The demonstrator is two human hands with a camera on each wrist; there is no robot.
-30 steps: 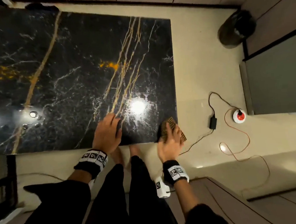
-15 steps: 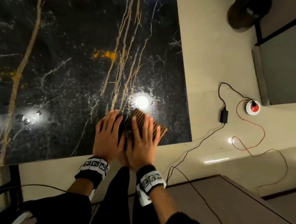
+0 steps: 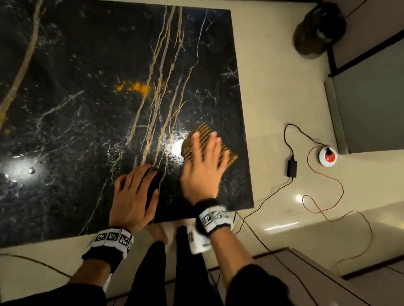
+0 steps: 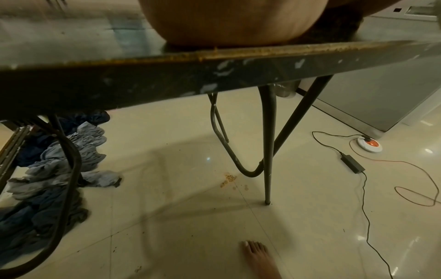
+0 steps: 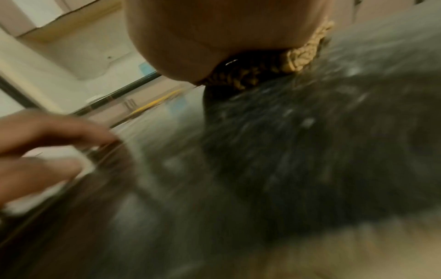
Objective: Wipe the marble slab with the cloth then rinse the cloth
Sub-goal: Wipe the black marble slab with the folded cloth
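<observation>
The black marble slab (image 3: 75,113) with gold and white veins fills the left of the head view. An orange stain (image 3: 135,87) sits near its middle. My right hand (image 3: 203,167) presses flat, fingers straight, on a brown checked cloth (image 3: 204,131) near the slab's right front corner. The cloth (image 5: 300,56) bunches under the palm in the blurred right wrist view. My left hand (image 3: 132,195) rests flat on the slab beside it at the front edge. From the left wrist view I see the slab's edge (image 4: 214,75) and the palm above it.
On the tiled floor right of the slab lie a black adapter (image 3: 292,168), a red-and-white socket (image 3: 328,156) and trailing cables. A dark bin (image 3: 318,29) stands far right. Under the slab are metal legs (image 4: 267,143), heaped blue clothes (image 4: 59,160) and my bare foot (image 4: 257,258).
My right hand slid the cloth left toward my left hand, then back right and a little further up the slab. The left hand stayed at the front edge.
</observation>
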